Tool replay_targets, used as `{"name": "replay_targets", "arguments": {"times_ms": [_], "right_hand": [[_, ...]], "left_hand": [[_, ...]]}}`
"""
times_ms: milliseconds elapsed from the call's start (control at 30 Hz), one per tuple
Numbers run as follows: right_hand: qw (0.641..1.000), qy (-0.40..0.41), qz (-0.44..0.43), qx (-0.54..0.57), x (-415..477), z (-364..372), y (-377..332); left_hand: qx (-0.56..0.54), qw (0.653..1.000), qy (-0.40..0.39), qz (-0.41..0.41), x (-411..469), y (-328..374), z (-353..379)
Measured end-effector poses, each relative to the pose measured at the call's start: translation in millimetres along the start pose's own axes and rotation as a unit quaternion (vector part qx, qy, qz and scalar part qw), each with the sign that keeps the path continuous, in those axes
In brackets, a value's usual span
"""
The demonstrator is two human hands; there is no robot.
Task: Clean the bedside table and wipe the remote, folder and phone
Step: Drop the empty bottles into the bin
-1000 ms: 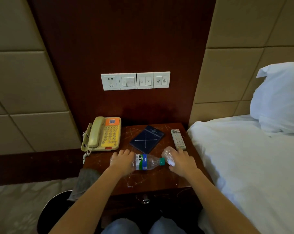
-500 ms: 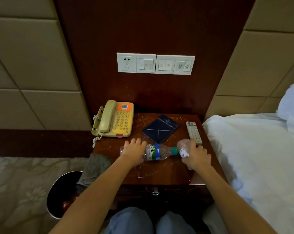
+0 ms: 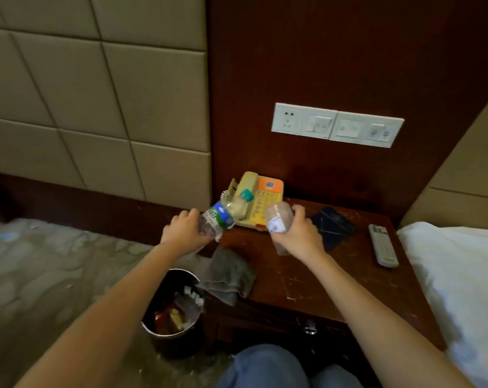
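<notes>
My left hand (image 3: 184, 231) grips a clear plastic water bottle (image 3: 225, 210) with a blue-green label and teal cap, lifted off the dark wooden bedside table (image 3: 321, 281) at its left edge. My right hand (image 3: 298, 233) holds a clear plastic cup (image 3: 277, 219) with a white sticker above the table. Behind them stands the yellow phone (image 3: 262, 204) with an orange patch. The dark blue folder (image 3: 332, 226) lies right of my right hand, partly hidden by it. The white remote (image 3: 382, 245) lies near the table's right edge. A grey cloth (image 3: 229, 275) hangs over the front left corner.
A round bin (image 3: 171, 312) holding wrappers stands on the carpet left of the table, below my left arm. The white bed (image 3: 461, 275) borders the table on the right. White wall switches (image 3: 336, 125) sit above the phone. My knees are at the bottom.
Both hands have lifted the bottle and the cup off the table and carried them left. The bottle now tilts cap-up. My view has swung left and down, showing the bin.
</notes>
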State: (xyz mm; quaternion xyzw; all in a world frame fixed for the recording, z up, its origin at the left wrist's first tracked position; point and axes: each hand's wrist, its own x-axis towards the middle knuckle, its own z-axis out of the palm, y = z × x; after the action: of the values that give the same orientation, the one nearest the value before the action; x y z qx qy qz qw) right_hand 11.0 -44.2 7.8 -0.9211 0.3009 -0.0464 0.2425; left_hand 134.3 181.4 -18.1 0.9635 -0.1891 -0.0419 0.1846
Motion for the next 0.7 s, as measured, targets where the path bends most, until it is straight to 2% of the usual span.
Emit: {"name": "replay_targets", "arguments": {"times_ms": [100, 233, 433, 700], "right_hand": [[0.997, -0.043, -0.057, 0.019, -9, 32, -49], [0.987, -0.091, -0.13, 0.027, -16, 71, -92], [0.966, -0.122, -0.222, -0.046, -18, 116, -126], [0.93, -0.194, -0.288, -0.122, -13, 189, -130]], "left_hand": [[-0.122, 0.986, -0.01, -0.109, -9, -61, 3], [-0.258, 0.939, -0.039, -0.222, -29, -115, 29], [-0.308, 0.889, -0.11, -0.322, -41, -163, 93], [-0.354, 0.823, -0.112, -0.43, -30, -180, 159]]}}
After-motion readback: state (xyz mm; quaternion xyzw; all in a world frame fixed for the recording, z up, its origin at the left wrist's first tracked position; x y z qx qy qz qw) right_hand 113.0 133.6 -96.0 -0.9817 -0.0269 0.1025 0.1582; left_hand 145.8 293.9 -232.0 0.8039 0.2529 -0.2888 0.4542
